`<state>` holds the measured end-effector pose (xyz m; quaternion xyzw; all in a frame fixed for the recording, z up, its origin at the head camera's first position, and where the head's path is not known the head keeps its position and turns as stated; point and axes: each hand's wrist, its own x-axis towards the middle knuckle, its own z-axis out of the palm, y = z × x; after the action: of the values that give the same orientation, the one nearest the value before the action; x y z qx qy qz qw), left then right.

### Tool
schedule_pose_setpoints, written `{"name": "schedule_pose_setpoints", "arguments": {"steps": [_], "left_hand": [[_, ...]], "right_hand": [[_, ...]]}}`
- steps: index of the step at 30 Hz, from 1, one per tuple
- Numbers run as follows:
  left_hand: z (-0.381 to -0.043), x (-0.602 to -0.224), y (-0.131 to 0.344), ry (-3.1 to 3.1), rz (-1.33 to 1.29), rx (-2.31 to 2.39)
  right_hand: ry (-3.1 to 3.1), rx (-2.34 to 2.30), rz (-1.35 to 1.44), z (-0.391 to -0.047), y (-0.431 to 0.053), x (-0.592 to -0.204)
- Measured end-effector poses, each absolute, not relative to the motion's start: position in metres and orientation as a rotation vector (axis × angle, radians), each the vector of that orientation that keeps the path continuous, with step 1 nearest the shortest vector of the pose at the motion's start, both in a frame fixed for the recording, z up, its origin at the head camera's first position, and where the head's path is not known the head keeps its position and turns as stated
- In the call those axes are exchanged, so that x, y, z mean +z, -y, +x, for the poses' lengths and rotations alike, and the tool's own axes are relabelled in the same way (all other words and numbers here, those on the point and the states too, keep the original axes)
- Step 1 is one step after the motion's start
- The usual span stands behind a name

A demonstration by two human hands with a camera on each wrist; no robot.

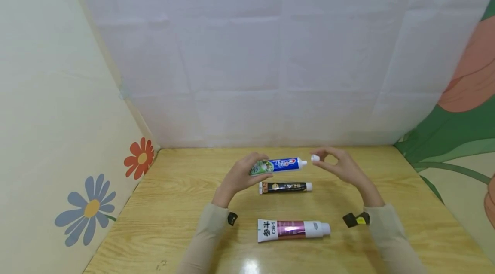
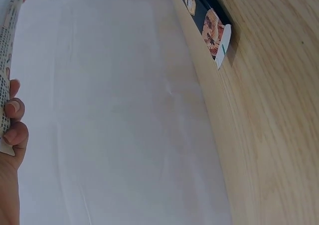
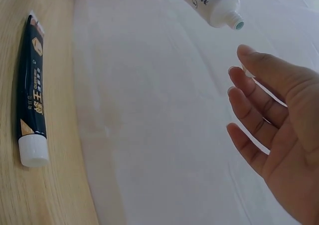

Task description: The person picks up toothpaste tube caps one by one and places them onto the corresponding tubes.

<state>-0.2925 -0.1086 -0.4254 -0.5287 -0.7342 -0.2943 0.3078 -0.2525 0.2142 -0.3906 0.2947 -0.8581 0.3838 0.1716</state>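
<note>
My left hand point(image 1: 243, 174) grips the tail end of a blue and green toothpaste tube point(image 1: 285, 164), held up above the table with its bare nozzle pointing right. In the right wrist view the nozzle of that tube point(image 3: 219, 8) shows its open mouth. Between thumb and fingertips, my right hand point(image 1: 340, 164) pinches a small white cap point(image 1: 315, 158), a short gap away from the nozzle. In the left wrist view the fingers point(image 2: 17, 108) curl round the tube's printed back point(image 2: 7, 40).
On the wooden table point(image 1: 174, 205) lies a black toothpaste tube point(image 1: 286, 187) with a white cap, below the raised tube. Nearer to me is a white and purple tube point(image 1: 291, 229), capped, pointing right. A white sheet point(image 1: 247, 59) hangs behind the table.
</note>
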Motion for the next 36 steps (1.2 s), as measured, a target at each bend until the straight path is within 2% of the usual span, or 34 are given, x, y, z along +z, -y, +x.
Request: {"name": "schedule_pose_setpoints", "arguments": {"steps": [27,36], "left_hand": [[-0.286,-0.415,0.109,1.848,-1.29,-0.596],[-0.283,-0.407,0.11,1.811,-1.276,-0.52]], "right_hand": [[2.24,1.082,1.018,-0.246,-0.21,-0.391],[2.203,1.078,1.038,-0.223,-0.194,-0.365]]}}
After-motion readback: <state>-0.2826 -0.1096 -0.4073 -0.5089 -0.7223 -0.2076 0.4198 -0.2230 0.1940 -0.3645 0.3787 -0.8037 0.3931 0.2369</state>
